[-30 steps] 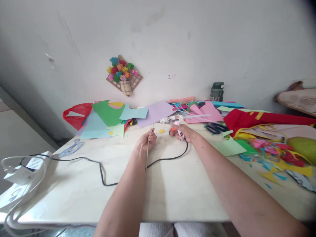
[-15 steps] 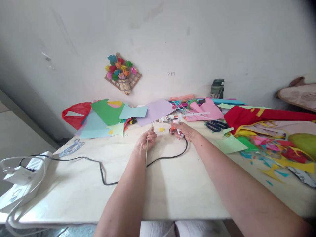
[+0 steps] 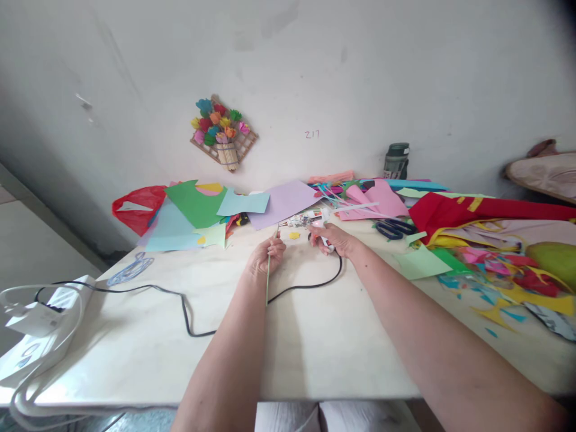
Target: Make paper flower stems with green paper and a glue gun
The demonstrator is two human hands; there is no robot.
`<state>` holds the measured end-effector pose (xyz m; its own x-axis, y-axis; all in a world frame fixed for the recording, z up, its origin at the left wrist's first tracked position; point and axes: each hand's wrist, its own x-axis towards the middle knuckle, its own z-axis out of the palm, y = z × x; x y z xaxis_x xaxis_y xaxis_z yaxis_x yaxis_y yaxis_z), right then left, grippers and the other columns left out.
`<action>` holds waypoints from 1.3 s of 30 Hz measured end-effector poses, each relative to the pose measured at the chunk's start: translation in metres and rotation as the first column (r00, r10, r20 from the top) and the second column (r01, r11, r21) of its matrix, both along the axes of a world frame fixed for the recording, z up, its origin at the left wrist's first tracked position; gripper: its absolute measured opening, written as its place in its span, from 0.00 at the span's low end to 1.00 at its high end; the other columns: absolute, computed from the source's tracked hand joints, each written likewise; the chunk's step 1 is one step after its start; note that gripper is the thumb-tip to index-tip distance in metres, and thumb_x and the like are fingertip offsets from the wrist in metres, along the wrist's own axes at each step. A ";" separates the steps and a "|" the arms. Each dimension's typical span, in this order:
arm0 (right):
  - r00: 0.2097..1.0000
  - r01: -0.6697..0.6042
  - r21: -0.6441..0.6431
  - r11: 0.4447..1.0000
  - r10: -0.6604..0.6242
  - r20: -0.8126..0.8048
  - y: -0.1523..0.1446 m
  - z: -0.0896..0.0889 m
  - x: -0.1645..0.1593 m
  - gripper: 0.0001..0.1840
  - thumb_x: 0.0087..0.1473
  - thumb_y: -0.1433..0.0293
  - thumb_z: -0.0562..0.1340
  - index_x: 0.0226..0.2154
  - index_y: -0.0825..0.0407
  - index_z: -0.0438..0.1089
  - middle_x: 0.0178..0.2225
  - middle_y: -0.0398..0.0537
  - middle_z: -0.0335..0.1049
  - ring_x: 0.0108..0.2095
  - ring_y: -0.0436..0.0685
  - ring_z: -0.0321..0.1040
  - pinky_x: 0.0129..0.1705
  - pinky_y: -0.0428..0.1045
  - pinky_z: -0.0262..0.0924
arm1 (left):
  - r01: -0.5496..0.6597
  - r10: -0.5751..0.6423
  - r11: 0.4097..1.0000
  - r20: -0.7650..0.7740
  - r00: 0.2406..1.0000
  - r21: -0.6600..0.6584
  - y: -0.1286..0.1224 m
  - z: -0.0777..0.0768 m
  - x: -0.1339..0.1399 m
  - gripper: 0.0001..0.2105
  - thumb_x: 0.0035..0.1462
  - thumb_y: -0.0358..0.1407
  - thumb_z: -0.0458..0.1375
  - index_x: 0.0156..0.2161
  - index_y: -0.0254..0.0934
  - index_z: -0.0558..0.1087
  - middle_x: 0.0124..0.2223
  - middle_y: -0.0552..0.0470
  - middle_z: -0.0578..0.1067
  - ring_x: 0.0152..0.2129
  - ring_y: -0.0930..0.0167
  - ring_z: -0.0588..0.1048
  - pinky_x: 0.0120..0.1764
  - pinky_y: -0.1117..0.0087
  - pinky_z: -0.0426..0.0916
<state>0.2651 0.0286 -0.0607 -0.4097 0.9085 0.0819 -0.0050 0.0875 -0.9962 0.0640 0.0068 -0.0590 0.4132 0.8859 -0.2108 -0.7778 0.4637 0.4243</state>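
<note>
At mid-frame I see a white hot glue gun (image 3: 322,215), the fingers of my right hand (image 3: 335,235) wrapped round its handle. Left of it, my left hand (image 3: 268,255) pinches a thin green stick (image 3: 269,277) upright. A yellow scrap (image 3: 294,236) lies between; dark-blue scissors (image 3: 394,228) lie centre-right.

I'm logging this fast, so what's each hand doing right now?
Left hand: closed, holding a thin green stick.
Right hand: closed, holding a hot glue gun.
</note>
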 end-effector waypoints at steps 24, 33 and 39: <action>1.000 0.030 -0.009 1.000 -0.030 -0.004 0.000 -0.001 -0.001 0.22 0.40 0.54 0.61 0.14 0.56 0.60 0.09 0.39 0.57 0.07 0.43 0.50 0.09 0.42 0.46 | 0.083 -0.080 0.996 0.117 0.990 -0.017 0.003 -0.003 -0.001 0.09 0.57 0.25 0.43 0.27 0.31 0.62 0.16 0.59 0.57 0.09 0.84 0.56 0.10 0.88 0.50; 1.000 0.013 -0.019 1.000 -0.013 0.017 -0.001 -0.001 -0.001 0.22 0.40 0.54 0.61 0.14 0.56 0.60 0.09 0.39 0.57 0.07 0.43 0.50 0.10 0.42 0.47 | 0.084 -0.079 0.996 0.154 0.985 -0.025 0.004 -0.004 -0.002 0.10 0.57 0.25 0.42 0.27 0.31 0.62 0.17 0.59 0.57 0.10 0.84 0.57 0.10 0.88 0.51; 0.999 0.045 0.000 0.999 -0.045 -0.015 0.000 -0.002 -0.002 0.22 0.40 0.54 0.60 0.15 0.55 0.59 0.11 0.40 0.59 0.08 0.43 0.50 0.09 0.42 0.45 | 0.100 -0.095 0.995 0.164 0.982 -0.026 0.005 -0.006 -0.003 0.09 0.56 0.25 0.43 0.27 0.31 0.61 0.16 0.59 0.57 0.09 0.84 0.56 0.10 0.88 0.50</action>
<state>0.2628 0.0288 -0.0627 -0.3669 0.9261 0.0879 -0.0158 0.0883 -0.9960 0.0611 0.0120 -0.0647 0.5284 0.8332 -0.1629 -0.7855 0.5526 0.2786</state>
